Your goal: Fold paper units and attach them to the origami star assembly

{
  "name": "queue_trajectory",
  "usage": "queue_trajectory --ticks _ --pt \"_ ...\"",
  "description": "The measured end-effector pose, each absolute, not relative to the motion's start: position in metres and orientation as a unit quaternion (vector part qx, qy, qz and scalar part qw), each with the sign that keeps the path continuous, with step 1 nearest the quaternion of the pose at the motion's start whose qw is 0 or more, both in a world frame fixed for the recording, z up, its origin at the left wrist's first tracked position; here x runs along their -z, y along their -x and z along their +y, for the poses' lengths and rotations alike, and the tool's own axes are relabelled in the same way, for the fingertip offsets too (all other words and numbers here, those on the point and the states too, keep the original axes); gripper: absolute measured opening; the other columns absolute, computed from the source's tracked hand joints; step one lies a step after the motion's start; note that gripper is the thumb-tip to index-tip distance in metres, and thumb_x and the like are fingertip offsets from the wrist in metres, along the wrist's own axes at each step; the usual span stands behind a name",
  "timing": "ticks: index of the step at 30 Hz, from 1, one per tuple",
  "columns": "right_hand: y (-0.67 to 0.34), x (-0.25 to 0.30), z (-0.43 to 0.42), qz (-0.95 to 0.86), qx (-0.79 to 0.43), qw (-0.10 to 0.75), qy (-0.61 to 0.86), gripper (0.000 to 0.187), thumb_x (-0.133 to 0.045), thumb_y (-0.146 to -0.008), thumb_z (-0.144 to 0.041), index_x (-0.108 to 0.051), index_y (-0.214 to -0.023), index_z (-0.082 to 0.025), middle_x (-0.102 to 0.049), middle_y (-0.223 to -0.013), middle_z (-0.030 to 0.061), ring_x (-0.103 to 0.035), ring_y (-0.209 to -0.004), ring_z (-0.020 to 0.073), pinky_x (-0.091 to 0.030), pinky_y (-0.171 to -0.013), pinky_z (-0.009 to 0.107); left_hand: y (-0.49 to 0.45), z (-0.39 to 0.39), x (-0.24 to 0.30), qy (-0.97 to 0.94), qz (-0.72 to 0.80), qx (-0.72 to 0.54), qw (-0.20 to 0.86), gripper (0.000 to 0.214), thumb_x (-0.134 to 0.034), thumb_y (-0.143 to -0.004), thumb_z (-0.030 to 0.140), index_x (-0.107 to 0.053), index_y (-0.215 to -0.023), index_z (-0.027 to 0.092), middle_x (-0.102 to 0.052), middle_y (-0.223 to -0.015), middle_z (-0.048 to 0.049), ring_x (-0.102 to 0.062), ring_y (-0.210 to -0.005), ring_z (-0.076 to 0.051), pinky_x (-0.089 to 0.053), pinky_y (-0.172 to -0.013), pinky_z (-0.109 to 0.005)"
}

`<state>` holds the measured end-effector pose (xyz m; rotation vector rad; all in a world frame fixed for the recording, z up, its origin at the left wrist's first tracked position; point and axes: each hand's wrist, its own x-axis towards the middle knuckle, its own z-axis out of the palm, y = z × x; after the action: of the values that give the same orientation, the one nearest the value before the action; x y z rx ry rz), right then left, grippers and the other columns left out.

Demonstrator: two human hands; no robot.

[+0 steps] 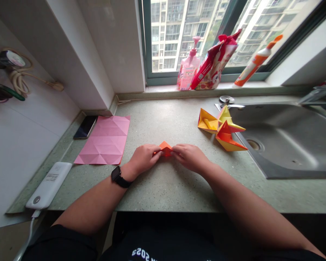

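Speckled grey-green bench [168, 197] stretches beneath a window, a steel sink [285, 145] let into its right side. Nearest that basin sits a folded-paper model [225, 132] in yellow and orange, its points lying across the metal rim in this view; a nudge from a passing forearm could tip it in, and any water there would probably soften its creases. Well apart to the left, a creased pink sheet [104, 139] lies flat, apparently safe from the same fate. At centre, the person's left hand [145, 156] and right hand [191, 156] face each other, fingers drawn in and nearly closed, pinching opposite sides of a small orange paper [166, 148] low over the bench between them. Uneven pressure from the two pinches could skew its fold; an outward tug could tear it. The fingers hide its side corners.
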<state>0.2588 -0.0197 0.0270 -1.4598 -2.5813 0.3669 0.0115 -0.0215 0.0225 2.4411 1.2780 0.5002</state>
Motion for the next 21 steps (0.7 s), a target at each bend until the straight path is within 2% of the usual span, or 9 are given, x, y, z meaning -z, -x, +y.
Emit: queue_trajectory --ticks 8,11,14,18,21 --pt "-0.258 -0.013 -0.007 -0.831 -0.132 0.132 0.524 0.029 -0.054 -0.109 -0.033 -0.074 -0.091 -0.023 -0.075 -0.092 0.0054 -0.065 -0.083 0.0206 -0.038 -0.070 0.032 -0.014 -0.011 -0.017 -0.823 0.505 -0.197 0.171 0.030 -0.060 -0.109 0.033 -0.073 -0.085 0.021 -0.078 -0.086 -0.0045 -0.067 -0.077 -0.021 -0.043 -0.070 -0.032" --pt "-0.257 -0.008 -0.003 -0.818 -0.117 0.154 0.542 0.025 -0.058 -0.107 -0.032 -0.073 -0.089 -0.023 -0.073 -0.092 0.0056 -0.064 -0.084 0.0211 -0.041 -0.071 0.032 -0.014 -0.004 -0.012 -0.819 0.521 -0.190 0.145 0.034 -0.062 -0.109 0.037 -0.072 -0.080 0.021 -0.076 -0.081 -0.0049 -0.066 -0.073 -0.021 -0.043 -0.071 -0.032" --pt "-0.256 -0.002 0.000 -0.811 -0.105 0.176 0.548 0.024 -0.062 -0.106 -0.033 -0.075 -0.089 -0.023 -0.072 -0.098 0.0076 -0.066 -0.091 0.0227 -0.046 -0.079 0.034 -0.014 0.000 -0.008 -0.819 0.530 -0.183 0.124 0.035 -0.063 -0.109 0.039 -0.073 -0.081 0.021 -0.077 -0.081 -0.0053 -0.067 -0.074 -0.021 -0.045 -0.072 -0.033" --pt "-0.253 0.004 0.005 -0.807 -0.092 0.184 0.553 0.021 -0.066 -0.104 -0.034 -0.077 -0.091 -0.023 -0.071 -0.107 0.0097 -0.066 -0.099 0.0248 -0.050 -0.089 0.037 -0.015 0.002 -0.006 -0.813 0.540 -0.181 0.119 0.018 -0.070 -0.106 0.036 -0.076 -0.104 0.020 -0.079 -0.089 -0.0046 -0.071 -0.081 -0.022 -0.050 -0.079 -0.034" --pt "-0.251 0.007 0.007 -0.803 -0.081 0.182 0.562 0.019 -0.066 -0.103 -0.033 -0.078 -0.093 -0.022 -0.071 -0.109 0.0106 -0.065 -0.102 0.0259 -0.050 -0.091 0.038 -0.015 0.001 -0.005 -0.820 0.528 -0.193 0.106 0.024 -0.071 -0.105 0.031 -0.073 -0.126 0.020 -0.079 -0.105 -0.0071 -0.072 -0.095 -0.024 -0.055 -0.090 -0.036"
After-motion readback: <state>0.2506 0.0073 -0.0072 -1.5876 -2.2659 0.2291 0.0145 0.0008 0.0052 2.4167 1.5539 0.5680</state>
